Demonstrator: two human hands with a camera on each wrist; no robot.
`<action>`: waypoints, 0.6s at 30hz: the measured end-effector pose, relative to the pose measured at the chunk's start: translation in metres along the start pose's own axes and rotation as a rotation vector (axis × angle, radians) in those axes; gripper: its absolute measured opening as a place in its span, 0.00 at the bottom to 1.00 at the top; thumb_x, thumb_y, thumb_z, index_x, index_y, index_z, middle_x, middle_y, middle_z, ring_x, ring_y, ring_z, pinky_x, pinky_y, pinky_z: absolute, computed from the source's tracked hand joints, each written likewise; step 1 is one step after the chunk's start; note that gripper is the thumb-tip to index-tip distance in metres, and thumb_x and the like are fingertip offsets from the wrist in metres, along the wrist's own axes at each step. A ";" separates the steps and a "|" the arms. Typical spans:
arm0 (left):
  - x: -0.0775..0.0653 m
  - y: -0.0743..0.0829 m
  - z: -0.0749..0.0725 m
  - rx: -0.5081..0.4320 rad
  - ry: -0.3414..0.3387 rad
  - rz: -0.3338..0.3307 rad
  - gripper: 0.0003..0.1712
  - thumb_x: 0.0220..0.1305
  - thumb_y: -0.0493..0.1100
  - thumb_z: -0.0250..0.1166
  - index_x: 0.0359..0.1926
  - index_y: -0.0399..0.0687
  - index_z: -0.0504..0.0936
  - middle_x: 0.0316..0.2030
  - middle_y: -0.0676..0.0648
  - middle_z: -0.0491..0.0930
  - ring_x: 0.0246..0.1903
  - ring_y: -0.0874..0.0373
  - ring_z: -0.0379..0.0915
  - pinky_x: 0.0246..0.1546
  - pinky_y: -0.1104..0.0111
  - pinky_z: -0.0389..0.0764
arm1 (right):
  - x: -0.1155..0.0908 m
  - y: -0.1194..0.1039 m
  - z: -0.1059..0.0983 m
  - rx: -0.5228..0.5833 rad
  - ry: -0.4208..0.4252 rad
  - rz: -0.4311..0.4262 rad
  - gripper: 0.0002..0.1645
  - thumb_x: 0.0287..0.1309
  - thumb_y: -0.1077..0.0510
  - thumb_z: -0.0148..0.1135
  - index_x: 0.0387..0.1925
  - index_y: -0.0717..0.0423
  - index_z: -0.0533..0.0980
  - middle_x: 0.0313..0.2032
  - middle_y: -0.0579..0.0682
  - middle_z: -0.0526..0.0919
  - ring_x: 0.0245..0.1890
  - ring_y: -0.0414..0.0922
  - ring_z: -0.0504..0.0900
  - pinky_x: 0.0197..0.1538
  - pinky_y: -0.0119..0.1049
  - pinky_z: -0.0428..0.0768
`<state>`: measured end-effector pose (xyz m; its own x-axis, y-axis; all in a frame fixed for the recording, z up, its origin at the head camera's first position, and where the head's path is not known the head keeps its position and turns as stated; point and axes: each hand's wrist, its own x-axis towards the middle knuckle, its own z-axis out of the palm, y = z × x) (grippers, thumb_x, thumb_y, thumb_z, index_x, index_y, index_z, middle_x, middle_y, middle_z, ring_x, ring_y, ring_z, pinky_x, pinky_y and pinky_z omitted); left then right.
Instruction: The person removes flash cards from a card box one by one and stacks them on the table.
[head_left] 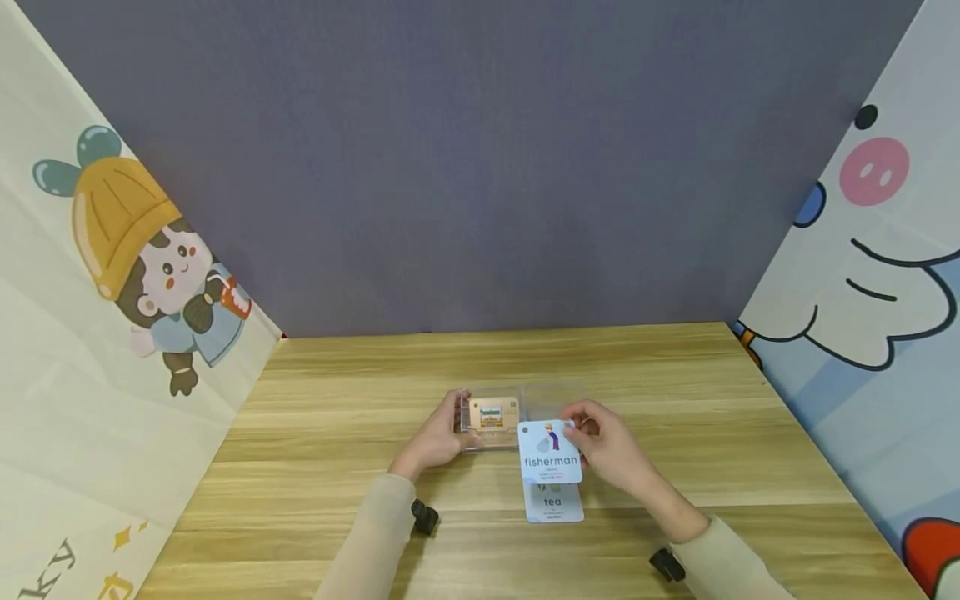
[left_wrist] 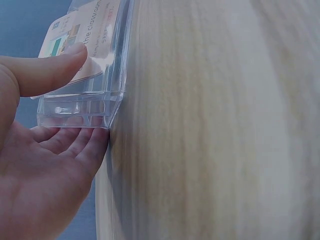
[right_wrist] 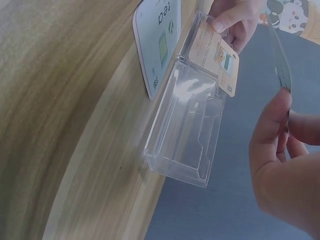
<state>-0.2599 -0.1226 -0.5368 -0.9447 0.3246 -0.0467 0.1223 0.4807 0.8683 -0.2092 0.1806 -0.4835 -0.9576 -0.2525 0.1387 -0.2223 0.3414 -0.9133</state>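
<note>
— How many hands, and on what?
— Two. The left hand (head_left: 435, 440) grips one clear plastic box (head_left: 517, 408) on the wooden table (head_left: 337, 467), thumb pressing the cards (head_left: 492, 413) stacked inside.
— And on the right?
— The right hand (head_left: 611, 450) pinches one "fisherman" card (head_left: 551, 452) above the "tea" card (head_left: 554, 502) lying flat.

Clear plastic card box (head_left: 517, 412): open, sits flat on worktop, steadied at its left end, holds tan picture cards (head_left: 492, 414) standing upright in its left half. "fisherman" card (head_left: 550, 452): white-blue, held raised just in front of box. "tea" card (head_left: 554, 502): flat on worktop, partly under fisherman card.
</note>
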 end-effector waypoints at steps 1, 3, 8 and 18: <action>0.000 0.000 0.000 0.002 0.002 -0.002 0.47 0.62 0.38 0.72 0.75 0.36 0.55 0.68 0.32 0.66 0.68 0.35 0.63 0.70 0.46 0.64 | 0.000 0.000 0.000 -0.002 0.000 0.001 0.11 0.66 0.69 0.62 0.49 0.62 0.79 0.36 0.54 0.76 0.27 0.49 0.75 0.20 0.32 0.78; 0.000 0.000 0.000 0.006 0.005 0.000 0.47 0.62 0.38 0.72 0.75 0.36 0.56 0.68 0.32 0.66 0.67 0.35 0.64 0.70 0.46 0.64 | 0.000 0.002 -0.001 -0.004 -0.003 0.006 0.10 0.66 0.69 0.61 0.49 0.62 0.79 0.36 0.54 0.75 0.27 0.49 0.75 0.21 0.32 0.78; 0.001 0.001 0.000 0.004 0.006 0.004 0.47 0.62 0.39 0.72 0.75 0.36 0.56 0.67 0.33 0.66 0.67 0.35 0.65 0.70 0.46 0.65 | -0.001 0.004 -0.001 -0.029 -0.012 0.019 0.10 0.65 0.69 0.62 0.48 0.62 0.79 0.35 0.53 0.75 0.27 0.47 0.75 0.21 0.32 0.78; 0.000 0.002 0.001 0.020 0.012 0.001 0.47 0.62 0.38 0.72 0.75 0.38 0.56 0.68 0.32 0.65 0.67 0.35 0.65 0.69 0.46 0.66 | -0.004 0.009 -0.004 -0.047 -0.045 0.035 0.09 0.65 0.69 0.62 0.46 0.61 0.79 0.36 0.52 0.76 0.28 0.46 0.76 0.22 0.33 0.79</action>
<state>-0.2597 -0.1206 -0.5360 -0.9482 0.3150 -0.0398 0.1291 0.4970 0.8581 -0.2076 0.1881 -0.4907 -0.9560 -0.2795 0.0887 -0.1981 0.3925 -0.8982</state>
